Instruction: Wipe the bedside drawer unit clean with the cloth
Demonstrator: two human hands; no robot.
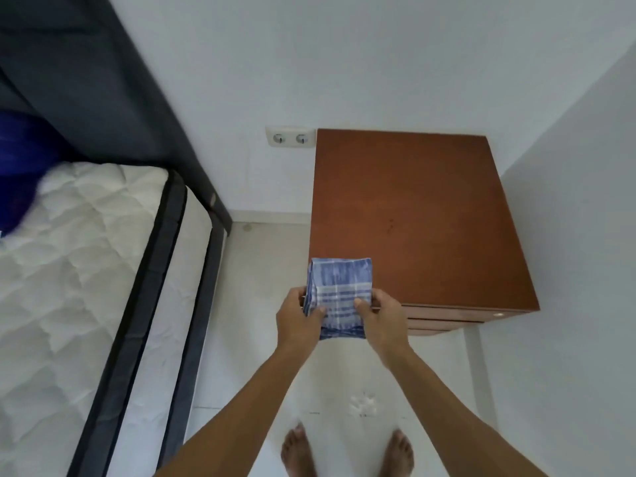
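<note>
The bedside drawer unit (420, 215) is reddish-brown wood with a flat bare top, standing in the room's corner against the white wall. A folded blue-and-white checked cloth (340, 290) hangs over the unit's front left corner, its far half over the top. My left hand (299, 321) grips the cloth's left edge and my right hand (382, 321) grips its right edge, thumbs on top. Drawer fronts show as thin strips below the top's front edge.
A bed with a white quilted mattress (79, 270) and dark frame fills the left side. A double wall socket (290, 137) sits left of the unit. White walls close in behind and on the right. My bare feet stand on the pale floor (261, 277).
</note>
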